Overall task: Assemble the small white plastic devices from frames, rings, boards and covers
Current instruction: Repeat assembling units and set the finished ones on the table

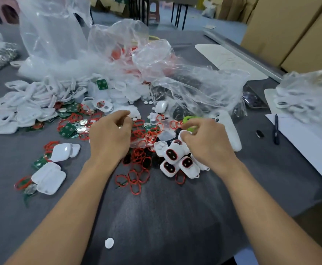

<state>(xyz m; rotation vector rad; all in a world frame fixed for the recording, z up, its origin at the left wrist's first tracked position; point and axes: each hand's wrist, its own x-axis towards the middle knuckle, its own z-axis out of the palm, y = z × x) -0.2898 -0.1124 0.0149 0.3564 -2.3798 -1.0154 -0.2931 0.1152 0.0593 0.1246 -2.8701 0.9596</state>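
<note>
Both of my hands hover over a heap of parts on the dark grey table (165, 217). My left hand (110, 133) has its fingers curled; whether it pinches something small is hidden. My right hand (206, 139) is closed on a white plastic piece (183, 133) at its fingertips, above a cluster of assembled white devices (177, 159) with red-ringed dark openings. Loose red rings (137, 176) lie between my wrists. Green circuit boards (68, 129) and white frames (28, 96) spread to the left. White covers (49, 177) lie at the near left.
Crumpled clear plastic bags (156, 60) holding more parts fill the table's back. Another bag of white frames (307, 96) sits at the right on white paper (299, 142) beside a pen (276, 129). One white disc (109, 242) lies near the front edge. Cardboard boxes (290, 29) stand behind.
</note>
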